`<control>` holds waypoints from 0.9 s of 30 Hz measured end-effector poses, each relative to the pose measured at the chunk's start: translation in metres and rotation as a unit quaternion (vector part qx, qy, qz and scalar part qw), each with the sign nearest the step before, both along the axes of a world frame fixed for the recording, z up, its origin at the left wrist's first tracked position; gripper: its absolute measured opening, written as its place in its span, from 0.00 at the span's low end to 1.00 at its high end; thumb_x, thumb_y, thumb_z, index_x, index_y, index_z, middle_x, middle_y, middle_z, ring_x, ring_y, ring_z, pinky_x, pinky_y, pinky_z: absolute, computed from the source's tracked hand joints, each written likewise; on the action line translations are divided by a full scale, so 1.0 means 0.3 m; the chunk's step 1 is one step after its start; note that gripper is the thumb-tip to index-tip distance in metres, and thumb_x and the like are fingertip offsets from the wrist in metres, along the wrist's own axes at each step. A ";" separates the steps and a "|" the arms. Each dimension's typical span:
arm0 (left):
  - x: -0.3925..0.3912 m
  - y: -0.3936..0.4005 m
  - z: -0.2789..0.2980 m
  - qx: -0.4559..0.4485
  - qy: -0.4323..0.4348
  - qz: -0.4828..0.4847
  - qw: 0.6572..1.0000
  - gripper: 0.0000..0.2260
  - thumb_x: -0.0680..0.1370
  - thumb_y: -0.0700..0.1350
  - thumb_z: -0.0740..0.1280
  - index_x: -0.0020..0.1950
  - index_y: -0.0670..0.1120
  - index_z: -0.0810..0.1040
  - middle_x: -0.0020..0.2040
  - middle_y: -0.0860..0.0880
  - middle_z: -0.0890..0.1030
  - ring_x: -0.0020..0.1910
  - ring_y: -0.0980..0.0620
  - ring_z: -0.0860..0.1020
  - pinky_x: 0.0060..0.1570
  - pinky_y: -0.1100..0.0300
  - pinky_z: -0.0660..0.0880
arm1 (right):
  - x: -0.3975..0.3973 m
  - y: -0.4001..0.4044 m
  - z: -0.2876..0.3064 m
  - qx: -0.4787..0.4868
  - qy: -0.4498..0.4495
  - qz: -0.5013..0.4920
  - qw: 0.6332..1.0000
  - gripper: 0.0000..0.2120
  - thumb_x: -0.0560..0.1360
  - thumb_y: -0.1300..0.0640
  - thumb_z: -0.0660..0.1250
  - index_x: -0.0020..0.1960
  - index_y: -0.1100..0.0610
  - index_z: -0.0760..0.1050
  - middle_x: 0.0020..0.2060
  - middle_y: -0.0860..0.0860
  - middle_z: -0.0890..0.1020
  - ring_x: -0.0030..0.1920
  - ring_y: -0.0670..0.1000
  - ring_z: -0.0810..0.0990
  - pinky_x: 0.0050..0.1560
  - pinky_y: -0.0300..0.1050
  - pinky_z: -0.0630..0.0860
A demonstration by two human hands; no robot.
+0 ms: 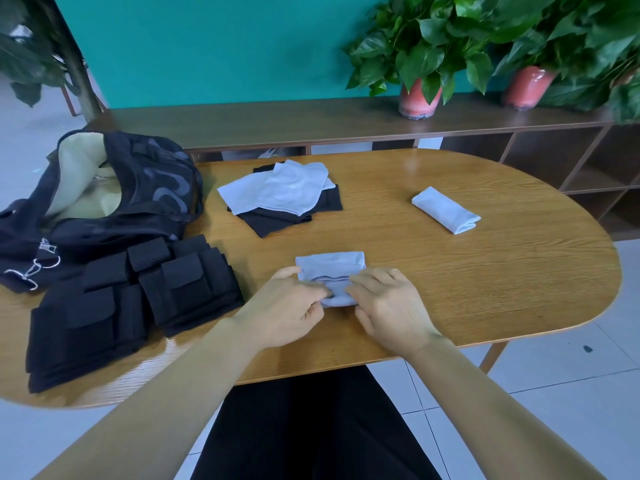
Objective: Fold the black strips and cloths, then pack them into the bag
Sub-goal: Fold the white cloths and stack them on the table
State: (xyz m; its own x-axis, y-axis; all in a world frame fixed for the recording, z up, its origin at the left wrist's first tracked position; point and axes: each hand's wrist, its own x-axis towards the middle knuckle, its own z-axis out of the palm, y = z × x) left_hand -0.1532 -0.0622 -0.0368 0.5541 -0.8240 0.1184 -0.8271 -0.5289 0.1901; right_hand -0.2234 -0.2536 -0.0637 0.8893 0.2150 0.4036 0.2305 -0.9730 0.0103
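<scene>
Hands at lower centre of the frame, both on a pale blue cloth [330, 271] lying on the wooden worktop [485, 271] near its front edge. Left hand [294, 306] pinches the cloth's near left part, fingers curled in; right hand [388, 303] pinches the near right part, thumb and fingertips meeting on the fabric. Cloth partly folded, a layered edge showing between the two hands, far half flat on the worktop.

Black bag [114, 199] at upper left, mouth open, pale lining visible, metal clips hanging at its left side. Folded black strips [138, 296] in stacks just below the bag, at left of the frame, touching it. Pile of unfolded cloths [287, 195] at upper centre: pale blue ones on top, black ones under them. One folded pale blue cloth [445, 210] alone at upper right of the worktop, well apart from the pile.

Behind the worktop a low wooden shelf [277, 123] with two potted plants [422, 57] in pinkish pots at upper right. Teal wall [207, 46] behind.
</scene>
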 end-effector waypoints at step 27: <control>0.181 -0.083 -0.034 -0.260 0.259 0.323 0.872 0.10 0.78 0.46 0.67 0.43 0.39 0.80 0.36 0.46 0.78 0.35 0.50 0.73 0.37 0.57 0.70 | 0.222 -0.028 0.059 0.427 0.159 -0.259 0.852 0.16 0.75 0.55 0.63 0.32 0.54 0.61 0.25 0.46 0.64 0.28 0.49 0.62 0.30 0.42 0.60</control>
